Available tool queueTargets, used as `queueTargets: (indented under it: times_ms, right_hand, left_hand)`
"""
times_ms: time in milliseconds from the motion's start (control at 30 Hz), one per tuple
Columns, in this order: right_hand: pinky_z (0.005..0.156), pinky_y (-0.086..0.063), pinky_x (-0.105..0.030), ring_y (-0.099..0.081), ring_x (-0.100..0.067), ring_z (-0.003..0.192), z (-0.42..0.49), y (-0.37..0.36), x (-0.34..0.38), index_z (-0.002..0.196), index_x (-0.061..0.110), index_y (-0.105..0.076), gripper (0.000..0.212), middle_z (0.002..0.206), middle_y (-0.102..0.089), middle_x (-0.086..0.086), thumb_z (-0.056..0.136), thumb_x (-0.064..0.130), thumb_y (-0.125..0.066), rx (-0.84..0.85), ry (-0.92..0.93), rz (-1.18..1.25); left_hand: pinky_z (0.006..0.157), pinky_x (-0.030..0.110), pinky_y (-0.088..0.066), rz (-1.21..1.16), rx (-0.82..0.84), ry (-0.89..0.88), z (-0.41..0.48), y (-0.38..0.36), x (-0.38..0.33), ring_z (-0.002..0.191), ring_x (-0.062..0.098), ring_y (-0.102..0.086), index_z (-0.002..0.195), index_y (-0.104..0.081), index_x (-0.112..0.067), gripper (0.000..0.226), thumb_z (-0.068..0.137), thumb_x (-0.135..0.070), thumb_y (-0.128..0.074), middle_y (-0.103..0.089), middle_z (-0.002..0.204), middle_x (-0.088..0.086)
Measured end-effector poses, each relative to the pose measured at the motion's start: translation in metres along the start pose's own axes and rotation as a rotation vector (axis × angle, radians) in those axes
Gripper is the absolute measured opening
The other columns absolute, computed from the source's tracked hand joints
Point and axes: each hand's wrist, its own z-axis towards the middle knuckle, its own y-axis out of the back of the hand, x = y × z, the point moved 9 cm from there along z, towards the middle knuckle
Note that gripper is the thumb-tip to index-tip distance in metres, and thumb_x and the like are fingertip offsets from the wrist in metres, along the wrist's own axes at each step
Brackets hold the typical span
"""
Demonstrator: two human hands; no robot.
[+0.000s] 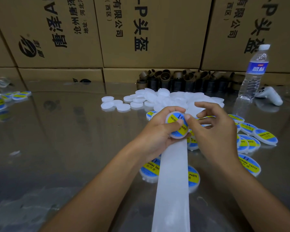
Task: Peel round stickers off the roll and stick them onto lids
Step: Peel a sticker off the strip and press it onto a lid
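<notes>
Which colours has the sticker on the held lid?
The sticker on the lid is blue with a yellow band; head view.

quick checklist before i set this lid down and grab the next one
1. Sticker is on the held lid: ok.
2. Sticker pressed flat all over: cannot tell. The thumb of the right hand presses on it and both thumbs hide part of it.
3. Left hand grips the held lid firmly: ok.
4. Blank lids left to take, piled just beyond the hands: ok.
5. Next sticker ready on the backing strip: cannot tell. The part in view is bare.
6. Finished lids lie to the right, with bare table nearby for the set-down: ok.
</notes>
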Motion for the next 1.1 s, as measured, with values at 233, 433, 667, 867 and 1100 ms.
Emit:
queueTargets:
  times_ms: [233, 433, 667, 867, 1100]
  right_hand:
    - [0.057, -0.042, -0.016, -0.056, -0.005, 0.064, -0.004, -0.011, -0.004, 0.087, 0.025, -0.057, 0.012, 0.067, -0.059, 0.002, 0.084, 0.033, -0.066, 0.062, -0.064, 0.086]
    - [0.06, -0.049, -0.019, -0.063, -0.006, 0.06, -0.01, -0.033, -0.005, 0.082, 0.014, -0.064, 0.015, 0.066, -0.069, 0.0, 0.089, 0.026, -0.06, 0.264, -0.119, 0.242]
    - [0.068, -0.053, -0.028, -0.068, -0.018, 0.069, -0.014, -0.037, 0.002, 0.087, 0.018, -0.065, 0.019, 0.069, -0.071, -0.005, 0.079, 0.035, -0.066, 0.323, -0.107, 0.291]
    - [0.067, -0.049, -0.043, -0.062, -0.035, 0.07, -0.015, -0.038, 0.004, 0.095, 0.021, -0.066, 0.009, 0.068, -0.068, -0.011, 0.086, 0.022, -0.067, 0.328, -0.07, 0.233]
    - [0.059, -0.047, -0.022, -0.06, -0.007, 0.064, -0.008, -0.024, 0.001, 0.088, 0.03, -0.064, 0.008, 0.062, -0.062, 0.006, 0.091, 0.025, -0.059, 0.189, -0.046, 0.198]
  left_hand:
    - [0.083, 0.034, -0.055, -0.074, -0.011, -0.113, 0.003, 0.006, -0.009, 0.087, 0.02, -0.065, 0.097, -0.059, -0.013, 0.016, 0.097, -0.007, -0.044, -0.07, 0.091, 0.002]
    - [0.067, 0.029, -0.056, -0.098, 0.013, -0.145, 0.002, 0.003, -0.014, 0.084, 0.017, -0.065, 0.095, -0.059, -0.015, 0.014, 0.096, -0.013, -0.045, -0.071, 0.095, -0.001]
    - [0.066, 0.027, -0.054, -0.096, 0.002, -0.171, 0.002, 0.007, -0.016, 0.079, 0.014, -0.067, 0.095, -0.061, -0.016, 0.015, 0.088, -0.024, -0.05, -0.072, 0.091, -0.004]
    - [0.078, 0.033, -0.054, -0.011, -0.037, -0.156, 0.005, 0.013, -0.013, 0.086, 0.017, -0.067, 0.1, -0.066, -0.02, 0.018, 0.091, -0.026, -0.051, -0.072, 0.098, -0.003]
    - [0.086, 0.036, -0.052, 0.229, -0.177, -0.136, 0.004, 0.029, -0.01, 0.083, 0.015, -0.066, 0.086, -0.064, -0.013, 0.017, 0.095, -0.025, -0.055, -0.072, 0.085, 0.002]
